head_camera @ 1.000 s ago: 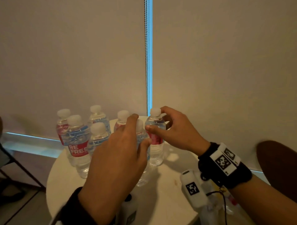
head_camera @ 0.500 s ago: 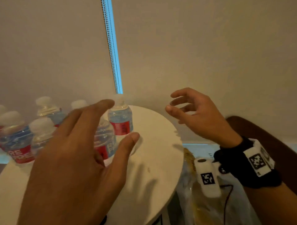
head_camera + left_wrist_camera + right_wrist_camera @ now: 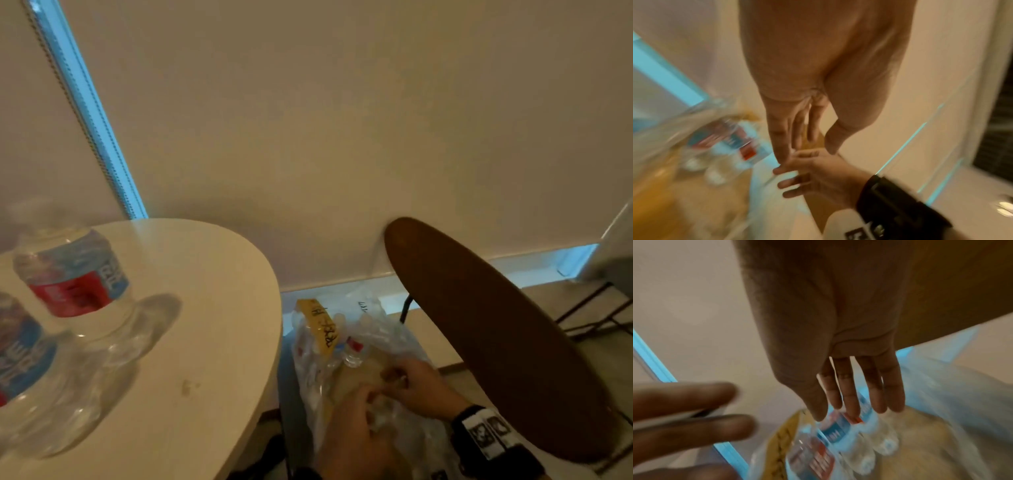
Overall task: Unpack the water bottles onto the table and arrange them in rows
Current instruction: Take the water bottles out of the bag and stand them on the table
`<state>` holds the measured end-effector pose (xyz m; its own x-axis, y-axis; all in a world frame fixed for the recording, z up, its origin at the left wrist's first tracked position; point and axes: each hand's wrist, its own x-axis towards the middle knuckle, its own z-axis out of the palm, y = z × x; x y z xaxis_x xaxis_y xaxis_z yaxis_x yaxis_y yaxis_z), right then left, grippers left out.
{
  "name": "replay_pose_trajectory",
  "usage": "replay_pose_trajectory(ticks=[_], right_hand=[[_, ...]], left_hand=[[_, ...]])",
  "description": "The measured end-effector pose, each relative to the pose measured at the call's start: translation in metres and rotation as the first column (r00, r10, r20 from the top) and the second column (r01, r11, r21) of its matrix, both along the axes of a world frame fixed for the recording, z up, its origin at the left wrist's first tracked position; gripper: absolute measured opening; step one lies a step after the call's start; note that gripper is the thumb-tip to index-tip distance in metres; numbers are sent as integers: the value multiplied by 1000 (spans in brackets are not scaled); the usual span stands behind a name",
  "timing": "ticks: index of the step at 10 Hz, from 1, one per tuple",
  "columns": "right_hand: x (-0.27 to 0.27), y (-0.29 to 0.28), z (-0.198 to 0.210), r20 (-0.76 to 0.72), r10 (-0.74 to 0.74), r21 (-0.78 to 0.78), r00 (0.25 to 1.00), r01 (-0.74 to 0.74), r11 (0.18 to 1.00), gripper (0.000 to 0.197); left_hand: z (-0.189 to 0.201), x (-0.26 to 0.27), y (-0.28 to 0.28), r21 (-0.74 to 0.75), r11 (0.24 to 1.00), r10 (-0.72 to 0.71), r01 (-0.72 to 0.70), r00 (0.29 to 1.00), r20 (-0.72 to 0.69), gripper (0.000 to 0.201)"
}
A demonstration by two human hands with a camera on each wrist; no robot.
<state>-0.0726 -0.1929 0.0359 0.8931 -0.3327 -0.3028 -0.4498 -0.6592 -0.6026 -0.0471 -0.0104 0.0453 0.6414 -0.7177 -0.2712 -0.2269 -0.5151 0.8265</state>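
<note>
Head view, left to right: two bottles stand upright on the round tabletop at its left side, each with a red-and-blue label, the nearer one cut by the frame edge. Just right of the tabletop edge, lower down, sits a clear plastic pack with more bottles inside and a yellow tag with dark writing on it. Both hands are down at the pack: the left hand nearer the camera, the right hand just beyond it, fingers curled into the wrap (blurred, so I cannot tell whether either grips it). Further right, a brown chair back leans across the frame.

Left wrist view shows the left hand with fingers straight and close together, its tips meeting the right hand, whose fingers are loosely spread; blurred packed bottles lie to the left of them.

Right wrist view shows the right hand with straight fingers pointing down, tips at the packed bottles, and the left hand's fingers spread at the left edge.
</note>
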Motion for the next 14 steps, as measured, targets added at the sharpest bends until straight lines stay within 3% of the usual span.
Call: replay_pose_trajectory(ticks=[1, 2, 3, 4, 5, 6, 7, 8, 9, 10, 11, 12, 13, 14], right_hand=[[11, -3, -27, -58, -57, 26, 997, 59, 998, 51], [26, -11, -40, 28, -78, 9, 997, 78, 997, 63], [40, -13, -47, 143, -88, 55, 986, 81, 995, 67], [53, -16, -56, 207, -108, 61, 972, 98, 993, 67], [67, -20, -60, 274, -176, 84, 945, 159, 984, 71], [81, -21, -58, 290, -206, 87, 934, 189, 978, 60], [87, -22, -63, 328, -240, 76, 913, 228, 971, 66], [87, -21, -67, 324, -196, -4, 926, 208, 978, 65], [88, -20, -67, 306, -204, -68, 930, 235, 970, 60], [90, -23, -70, 302, -195, -68, 933, 225, 972, 50], [88, -26, -64, 362, -222, -21, 905, 246, 969, 32], [80, -27, -61, 354, -245, 15, 903, 256, 966, 31], [71, -24, -65, 337, -230, 38, 913, 230, 972, 34], [61, -19, -67, 343, -198, 38, 918, 197, 980, 34]], left_hand=[[-31, 13, -19, 10, 979, 203, -203, 978, -55, 74], [-48, 36, -36, -6, 917, 397, -399, 914, -79, 75], [-104, 74, -55, 46, 948, 318, -316, 925, -208, 57], [-114, 73, -66, -100, 807, 586, -582, 810, 14, 99], [-99, 64, -72, -195, 726, 679, -659, 732, 54, 100], [-92, 64, -79, -221, 664, 742, -715, 667, 70, 100], [-90, 60, -82, -247, 628, 773, -738, 629, 84, 103], [-84, 61, -89, -203, 577, 814, -791, 576, 70, 94], [-80, 63, -96, -80, 559, 829, -825, 558, 31, 90], [-89, 64, -101, -1, 543, 839, -839, 543, 29, 86], [-104, 68, -103, -13, 513, 856, -858, 513, -60, 71], [-114, 69, -102, 4, 579, 810, -815, 575, -115, 55], [-117, 72, -97, -50, 545, 830, -837, 547, -108, 61], [-120, 80, -97, -36, 579, 806, -815, 578, -124, 63]])
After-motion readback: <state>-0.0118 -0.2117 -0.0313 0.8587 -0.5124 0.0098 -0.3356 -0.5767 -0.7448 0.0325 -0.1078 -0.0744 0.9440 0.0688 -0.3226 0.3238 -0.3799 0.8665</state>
